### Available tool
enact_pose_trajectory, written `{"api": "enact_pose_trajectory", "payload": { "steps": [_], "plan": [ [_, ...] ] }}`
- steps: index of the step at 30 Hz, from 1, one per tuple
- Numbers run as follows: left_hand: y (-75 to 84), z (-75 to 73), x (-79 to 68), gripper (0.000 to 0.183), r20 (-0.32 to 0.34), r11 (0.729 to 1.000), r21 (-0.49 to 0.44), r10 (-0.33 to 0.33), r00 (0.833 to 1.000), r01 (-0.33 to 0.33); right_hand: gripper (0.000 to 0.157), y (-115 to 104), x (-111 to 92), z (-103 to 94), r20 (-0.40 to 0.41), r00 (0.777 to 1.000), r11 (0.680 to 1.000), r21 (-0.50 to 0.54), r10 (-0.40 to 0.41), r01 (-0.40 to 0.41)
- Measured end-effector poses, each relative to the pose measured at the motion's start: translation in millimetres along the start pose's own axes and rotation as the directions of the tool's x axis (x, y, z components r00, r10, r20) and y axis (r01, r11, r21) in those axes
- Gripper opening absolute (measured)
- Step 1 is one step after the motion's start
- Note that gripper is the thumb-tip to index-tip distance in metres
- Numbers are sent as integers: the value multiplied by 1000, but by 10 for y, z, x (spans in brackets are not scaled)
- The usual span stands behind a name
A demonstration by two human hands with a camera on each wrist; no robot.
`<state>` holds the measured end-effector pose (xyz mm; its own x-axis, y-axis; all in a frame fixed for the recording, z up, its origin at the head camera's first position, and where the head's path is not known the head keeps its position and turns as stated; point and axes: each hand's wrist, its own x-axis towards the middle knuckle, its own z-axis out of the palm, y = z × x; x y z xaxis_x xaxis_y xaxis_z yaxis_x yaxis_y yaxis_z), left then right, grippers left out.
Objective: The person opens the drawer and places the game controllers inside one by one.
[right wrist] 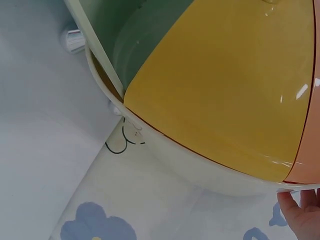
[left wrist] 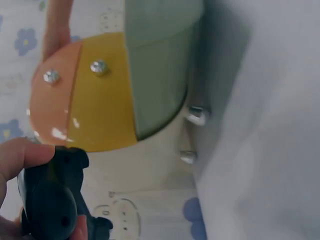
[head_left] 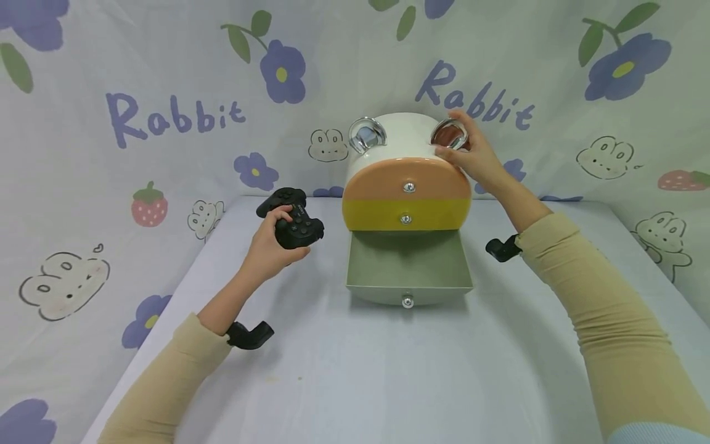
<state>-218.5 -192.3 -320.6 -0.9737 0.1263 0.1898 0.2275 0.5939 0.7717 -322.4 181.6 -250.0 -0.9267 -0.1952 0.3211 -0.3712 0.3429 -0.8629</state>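
My left hand (head_left: pixel 267 248) grips a black game controller (head_left: pixel 302 229), lifted to the left of a small rounded drawer cabinet (head_left: pixel 405 135). Thumb and fingers wrap the controller in the left wrist view too. On the cabinet's white top, my right hand (head_left: pixel 474 154) pinches the right silver ring-shaped fitting (head_left: pixel 442 128) between thumb and fingers. A matching silver fitting (head_left: pixel 367 134) stands on the left of the top. The bottom green drawer (head_left: pixel 407 259) is pulled out, with nothing visible inside. Above it, the yellow drawer (head_left: pixel 371 214) and orange drawer (head_left: pixel 377 180) are closed.
The cabinet stands on a white cloth-covered table (head_left: pixel 355 376), close to a printed backdrop curtain (head_left: pixel 333 74). Small silver knobs stick out from the drawer fronts, including the green drawer's knob (head_left: pixel 407 301). Black wrist mounts (head_left: pixel 251 335) protrude from both sleeves.
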Motion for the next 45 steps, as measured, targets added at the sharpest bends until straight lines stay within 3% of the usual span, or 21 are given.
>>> {"api": "enact_pose_trajectory", "payload": {
  "steps": [5, 10, 17, 22, 30, 36, 45],
  "plan": [
    [117, -79, -112, 57, 111, 999, -45, -25, 994, 30, 70, 104, 67, 2, 1, 1000, 1000, -17, -7, 7],
    [268, -124, -199, 54, 241, 995, -98, -10, 970, 35, 70, 137, 81, -13, -7, 1000, 1000, -4, -1, 1],
    [472, -97, -273, 48, 436, 968, -239, 31, 900, 83, 70, 138, 70, -31, -2, 1000, 1000, -9, 15, -15],
    [587, -33, -233, 44, 525, 958, -265, 46, 850, 112, 70, 119, 49, -27, -10, 1000, 999, -34, 14, -14],
    [678, 157, -82, 46, 592, 959, -232, 5, 806, 164, 70, 111, 58, -15, -13, 1000, 999, -34, -8, 7],
    [724, 342, 37, 44, 610, 967, -215, 26, 792, 134, 70, 106, 51, -11, -13, 1000, 1000, -19, -17, 17],
    [789, 633, 96, 50, 652, 984, -146, 18, 758, 102, 69, 100, 43, -7, -12, 1000, 1000, -3, -10, 10]
  ]
}}
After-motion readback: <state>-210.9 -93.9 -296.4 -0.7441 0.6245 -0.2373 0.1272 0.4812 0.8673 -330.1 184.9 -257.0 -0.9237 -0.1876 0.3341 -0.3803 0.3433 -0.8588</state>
